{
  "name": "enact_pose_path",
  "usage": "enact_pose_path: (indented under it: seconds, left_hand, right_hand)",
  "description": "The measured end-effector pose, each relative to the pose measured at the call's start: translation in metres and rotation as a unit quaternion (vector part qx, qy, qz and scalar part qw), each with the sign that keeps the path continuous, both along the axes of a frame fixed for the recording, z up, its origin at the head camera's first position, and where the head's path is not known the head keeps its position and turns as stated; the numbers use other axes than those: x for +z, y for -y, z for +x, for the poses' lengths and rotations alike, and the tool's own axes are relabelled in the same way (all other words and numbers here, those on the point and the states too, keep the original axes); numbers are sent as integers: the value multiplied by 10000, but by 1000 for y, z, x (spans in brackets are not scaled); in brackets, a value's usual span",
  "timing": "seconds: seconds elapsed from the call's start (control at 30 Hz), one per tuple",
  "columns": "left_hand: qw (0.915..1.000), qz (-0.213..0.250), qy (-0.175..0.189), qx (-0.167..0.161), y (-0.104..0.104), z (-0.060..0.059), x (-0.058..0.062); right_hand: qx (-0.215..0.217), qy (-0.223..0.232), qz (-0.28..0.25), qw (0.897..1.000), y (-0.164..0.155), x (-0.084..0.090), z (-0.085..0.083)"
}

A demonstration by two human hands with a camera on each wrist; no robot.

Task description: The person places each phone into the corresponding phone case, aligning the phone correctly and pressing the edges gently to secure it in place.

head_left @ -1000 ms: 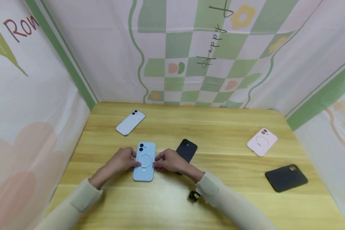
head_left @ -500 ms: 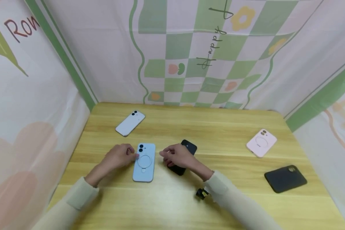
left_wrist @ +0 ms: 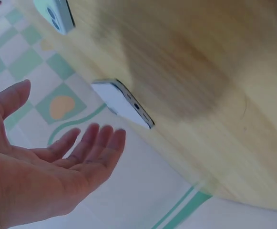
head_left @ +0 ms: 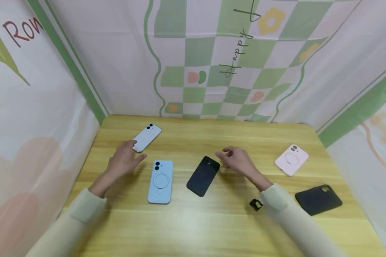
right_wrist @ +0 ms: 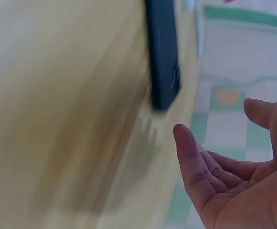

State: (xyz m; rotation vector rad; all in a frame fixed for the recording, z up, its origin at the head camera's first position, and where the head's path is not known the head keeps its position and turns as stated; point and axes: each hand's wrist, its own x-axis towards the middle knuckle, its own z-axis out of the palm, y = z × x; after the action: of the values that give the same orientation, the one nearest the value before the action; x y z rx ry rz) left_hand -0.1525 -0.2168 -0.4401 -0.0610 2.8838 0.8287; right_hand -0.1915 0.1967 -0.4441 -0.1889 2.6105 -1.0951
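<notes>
Evidently, nothing is held by either hand. The fingers of the left hand (head_left: 123, 159) are loosely spread, with the thumb set apart, and its fingertips are carried over the near end of the white phone (head_left: 148, 136), which is laid slantwise at the far left of the table (head_left: 193, 228). No contact can be made out there; in the left wrist view a gap seems to be left. The right hand (head_left: 238, 160) is poised just beside the camera end of the black phone (head_left: 203, 176), its fingers slightly bent and parted from the thumb. Between the hands, the light blue cased phone (head_left: 161, 181) is laid flat, its ring uppermost.

Reaching appears to be the step in hand. For a good pick-up, the white phone is best pinched by its long edges, thumb on one side and fingers on the other (its back is probably smooth, so a flat push might let it slide). The light blue cased phone should be cleared by the thumb, lest it be nudged askew. If the black phone is also to be lifted, its edges too should be gripped, with the lenses left untouched.
</notes>
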Motion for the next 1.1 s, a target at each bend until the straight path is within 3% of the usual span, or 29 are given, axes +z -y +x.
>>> enact_pose_path:
  seconds: [0.17,0.37,0.63,0.83,1.1]
  left_hand:
    - [10000,-31,28,26,3,-14,2]
    - [9991,-161,392,12,16,-30,6]
    - [9975,-341,612,-122,22,-48,4]
    - [9969,-527,584,-57,20,-60,-2]
    - [9934,-975,565,-196,15,-70,-8]
  right_hand:
    - [-33,-182,849,9962,-48,8,-13]
    - [-277,-393,1408,9889,-100,7,-23]
    - [-573,-808,2438,9648,-170,3,-27]
    - [-686,-390,2879,9544,-209,2,-26]
    - [-1073,173,2975,9485,-226,-1,-28]
